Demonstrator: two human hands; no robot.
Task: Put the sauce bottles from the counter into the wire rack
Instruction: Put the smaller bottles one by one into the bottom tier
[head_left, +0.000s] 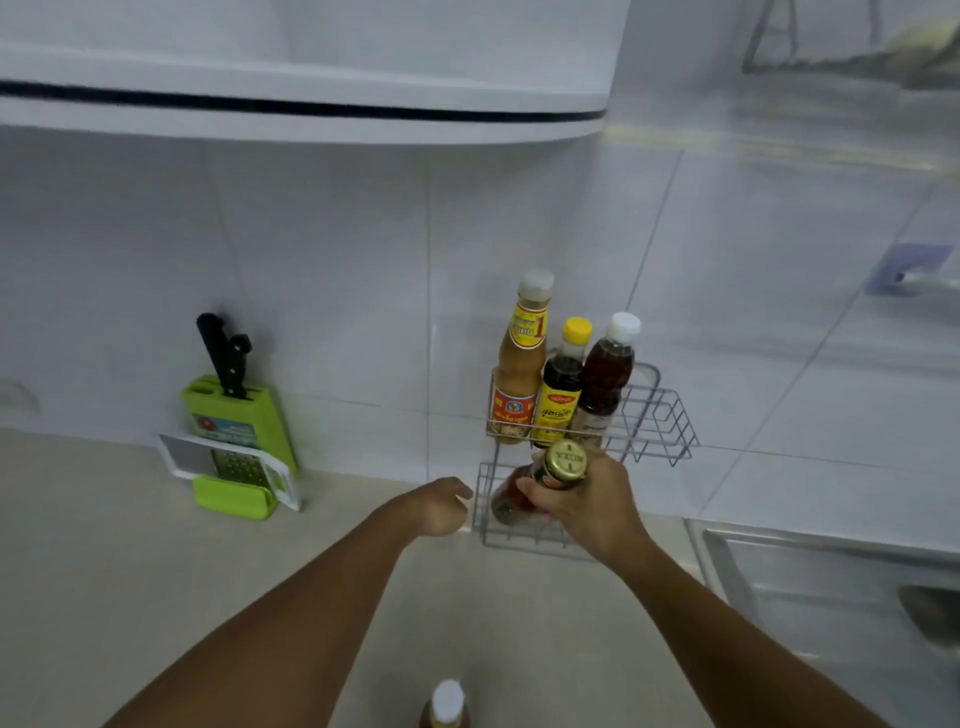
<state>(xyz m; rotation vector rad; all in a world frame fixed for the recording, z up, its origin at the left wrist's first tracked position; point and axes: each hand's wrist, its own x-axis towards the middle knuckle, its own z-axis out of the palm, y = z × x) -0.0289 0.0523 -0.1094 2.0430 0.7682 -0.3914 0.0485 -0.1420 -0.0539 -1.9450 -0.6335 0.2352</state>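
A gold-capped bottle (550, 480) of red sauce was held in the right hand (587, 501), the grip closed around its neck and shoulder, and was tilted into the lower tier of the wire rack (670, 415) mounted on the tiled wall (363, 260). The bottle's lower body was seen only through the wires, and whether its base was resting on the tier could not be told. The left hand (441, 506) was placed just left of the rack's lower tier, fingers curled inward; whether a wire was being gripped or merely touched could not be made out, since the fingertips were turned away from the camera.

In the upper tier three bottles were stood upright, side by side — a tall tan one (522, 358) with a pale cap, a dark one (563, 384) with a yellow cap, and a brown one (608, 374) with a white cap. Their bases were partly hidden behind the gold cap and the rack's front wires.

One more bottle (447, 706) was left on the table (104, 545) at the bottom edge, cut off so that only its white cap and shoulders were shown. Further left, a green knife block (234, 415) and a grater (234, 467) were leaned against the wall. At the right, a sink (831, 597) was blurred and only partly in view.
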